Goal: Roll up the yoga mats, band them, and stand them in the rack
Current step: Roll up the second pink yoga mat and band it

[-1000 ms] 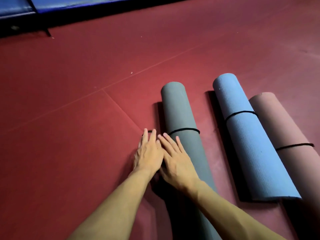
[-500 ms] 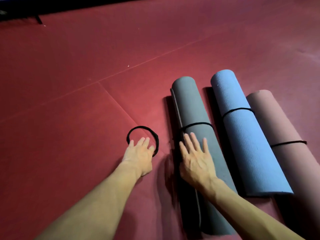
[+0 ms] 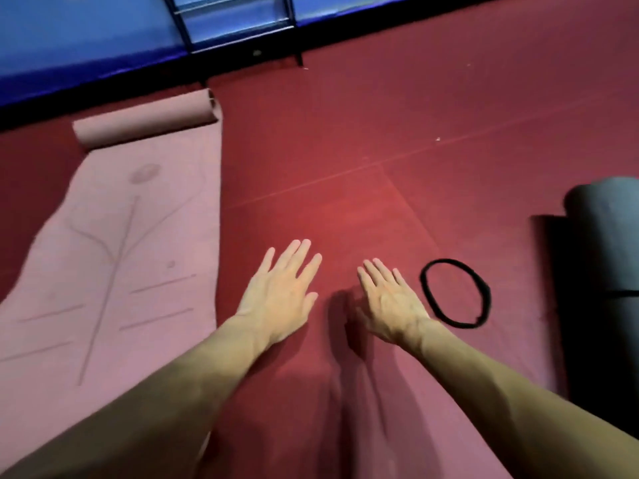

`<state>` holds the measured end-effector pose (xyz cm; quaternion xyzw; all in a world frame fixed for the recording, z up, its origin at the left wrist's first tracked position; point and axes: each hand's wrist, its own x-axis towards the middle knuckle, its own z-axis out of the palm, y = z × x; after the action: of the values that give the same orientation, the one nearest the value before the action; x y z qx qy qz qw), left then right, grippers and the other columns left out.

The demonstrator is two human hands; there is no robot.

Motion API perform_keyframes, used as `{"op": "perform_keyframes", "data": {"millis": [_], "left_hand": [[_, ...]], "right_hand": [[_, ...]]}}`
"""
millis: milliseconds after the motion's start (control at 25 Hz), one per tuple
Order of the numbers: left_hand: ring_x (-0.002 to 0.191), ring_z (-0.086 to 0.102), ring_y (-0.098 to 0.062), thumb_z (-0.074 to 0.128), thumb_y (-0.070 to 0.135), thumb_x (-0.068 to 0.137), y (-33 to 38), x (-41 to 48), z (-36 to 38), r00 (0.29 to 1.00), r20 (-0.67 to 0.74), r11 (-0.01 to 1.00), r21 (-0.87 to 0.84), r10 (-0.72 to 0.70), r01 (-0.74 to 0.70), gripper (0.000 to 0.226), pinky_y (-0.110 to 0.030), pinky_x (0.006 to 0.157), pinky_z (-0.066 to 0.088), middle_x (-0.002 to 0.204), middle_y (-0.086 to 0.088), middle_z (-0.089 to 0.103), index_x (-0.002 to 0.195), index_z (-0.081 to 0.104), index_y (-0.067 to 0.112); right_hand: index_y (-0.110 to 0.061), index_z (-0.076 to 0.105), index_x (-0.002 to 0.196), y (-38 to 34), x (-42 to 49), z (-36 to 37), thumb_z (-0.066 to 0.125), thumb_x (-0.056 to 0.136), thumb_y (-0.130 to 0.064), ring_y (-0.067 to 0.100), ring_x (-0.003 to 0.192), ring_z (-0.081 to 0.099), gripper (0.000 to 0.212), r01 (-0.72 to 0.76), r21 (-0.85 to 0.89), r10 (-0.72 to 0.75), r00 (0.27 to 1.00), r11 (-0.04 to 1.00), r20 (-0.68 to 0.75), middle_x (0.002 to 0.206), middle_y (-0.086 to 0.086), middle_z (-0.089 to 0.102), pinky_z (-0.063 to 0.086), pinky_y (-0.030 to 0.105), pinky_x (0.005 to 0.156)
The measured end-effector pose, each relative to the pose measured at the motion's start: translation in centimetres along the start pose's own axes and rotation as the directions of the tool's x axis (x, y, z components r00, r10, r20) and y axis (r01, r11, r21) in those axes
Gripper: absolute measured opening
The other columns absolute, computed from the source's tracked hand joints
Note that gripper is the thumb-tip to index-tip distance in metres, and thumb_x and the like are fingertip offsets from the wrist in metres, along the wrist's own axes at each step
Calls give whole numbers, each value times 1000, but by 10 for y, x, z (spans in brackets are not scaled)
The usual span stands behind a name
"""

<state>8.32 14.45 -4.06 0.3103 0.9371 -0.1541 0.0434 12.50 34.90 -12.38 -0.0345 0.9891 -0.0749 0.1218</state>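
A pink yoga mat (image 3: 114,257) lies unrolled on the red floor at the left, its far end curled into a small roll (image 3: 145,121). A loose black band (image 3: 455,292) lies on the floor right of centre. The grey rolled mat (image 3: 608,243), with a black band around it, shows at the right edge. My left hand (image 3: 280,292) and my right hand (image 3: 390,302) hover flat over the bare floor between the pink mat and the loose band, fingers spread, holding nothing. My right hand is just left of the band, not touching it.
A black metal rack (image 3: 238,25) stands at the back against blue padding (image 3: 86,46). Red floor mats (image 3: 380,133) with seams cover the ground between the rack and my hands.
The view has swung left: the blue and pink rolled mats left the frame, the unrolled pink mat and rack appeared. My right hand came off the grey roll; both hands moved left of the loose band.
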Motion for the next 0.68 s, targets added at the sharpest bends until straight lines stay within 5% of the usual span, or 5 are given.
{"op": "perform_keyframes", "data": {"millis": [320, 560, 680], "left_hand": [[157, -9, -19, 36, 45, 105, -128, -137, 21, 927, -77, 917, -195, -367, 347, 71, -47, 127, -3, 171, -6, -6, 163, 2, 22], [157, -9, -16, 24, 50, 106, -192, -251, 121, 892, 195, 855, -262, -407, 447, 67, -43, 126, -5, 171, -3, -6, 163, 2, 22], [157, -7, -15, 16, 56, 103, -192, -287, 167, 859, 344, 845, -249, -379, 473, 70, -44, 125, -4, 171, -1, -5, 163, 0, 24]], "right_hand": [[-9, 7, 162, -183, 44, -111, 42, 104, -49, 23, 158, -1, 79, 331, -154, -339, 940, 931, -29, 171, 9, 4, 8, 44, 128], [-14, 34, 155, -317, 37, -135, 43, 103, -52, 21, 152, 26, 65, 727, -435, -730, 653, 531, 202, 163, 5, 33, 25, 37, 122], [-11, 31, 156, -356, 24, -64, 41, 102, -58, 22, 151, 26, 72, 702, -283, -682, 708, 653, 183, 162, 7, 34, 25, 36, 121]]}}
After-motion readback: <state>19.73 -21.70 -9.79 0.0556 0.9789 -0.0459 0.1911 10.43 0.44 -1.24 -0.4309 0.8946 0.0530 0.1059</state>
